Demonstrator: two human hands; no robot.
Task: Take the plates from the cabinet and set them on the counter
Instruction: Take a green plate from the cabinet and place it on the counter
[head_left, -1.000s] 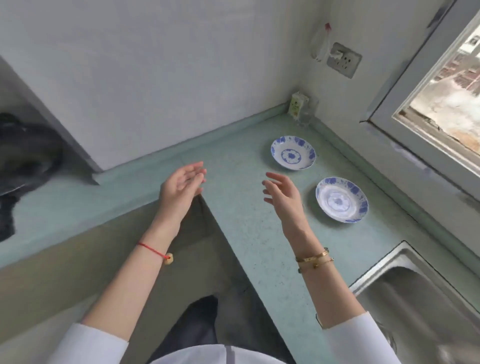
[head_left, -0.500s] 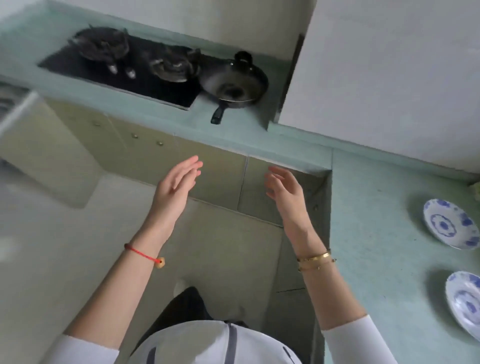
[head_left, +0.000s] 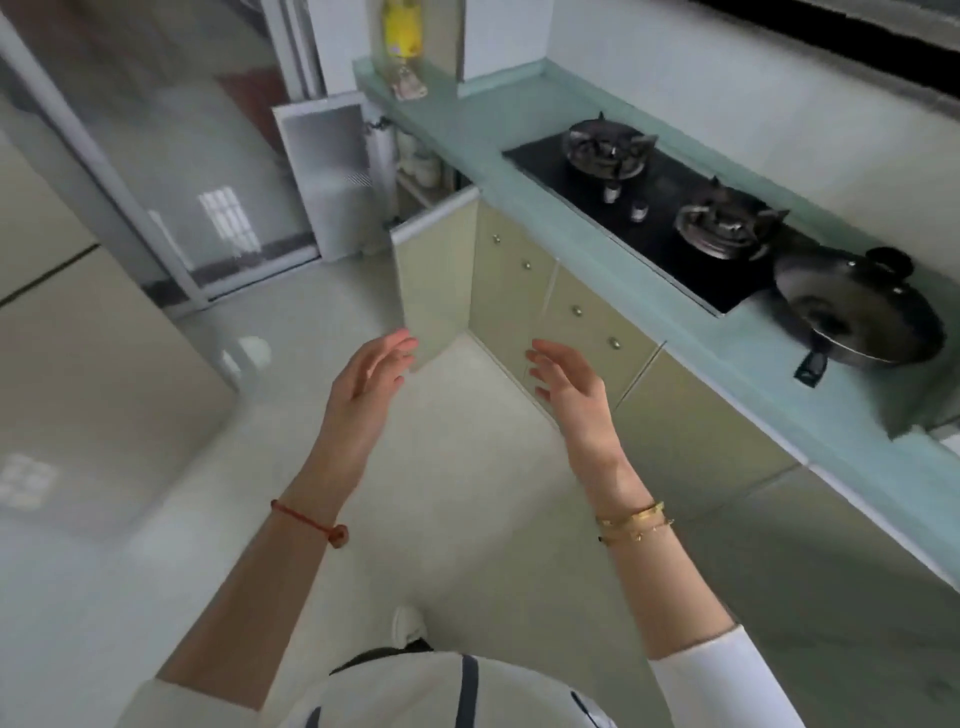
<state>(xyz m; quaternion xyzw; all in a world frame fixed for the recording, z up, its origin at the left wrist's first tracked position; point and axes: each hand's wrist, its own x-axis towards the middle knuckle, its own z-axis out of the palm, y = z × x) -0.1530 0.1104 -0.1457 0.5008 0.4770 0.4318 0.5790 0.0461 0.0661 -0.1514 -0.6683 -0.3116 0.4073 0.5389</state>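
My left hand (head_left: 366, 387) and my right hand (head_left: 569, 387) are both raised in front of me over the floor, palms facing each other, fingers apart, holding nothing. Ahead at the far end of the run of pale lower cabinets, one cabinet (head_left: 415, 171) stands with its doors swung out; the nearer door (head_left: 434, 280) juts into the floor space just beyond my left fingertips. Pale crockery shows dimly on the shelves inside. No plate is in view. The green counter (head_left: 649, 306) runs along the right.
A black gas hob (head_left: 660, 208) with two burners is set into the counter, and a dark pan (head_left: 857, 312) stands to its right. A yellow bottle (head_left: 401, 26) sits at the counter's far end. Glass sliding doors (head_left: 171, 156) close the left side. Light floor tiles lie below.
The view has swung left, away from the corner with the two blue-and-white plates, past the hob to the open cabinet. Both hands stay raised and empty.
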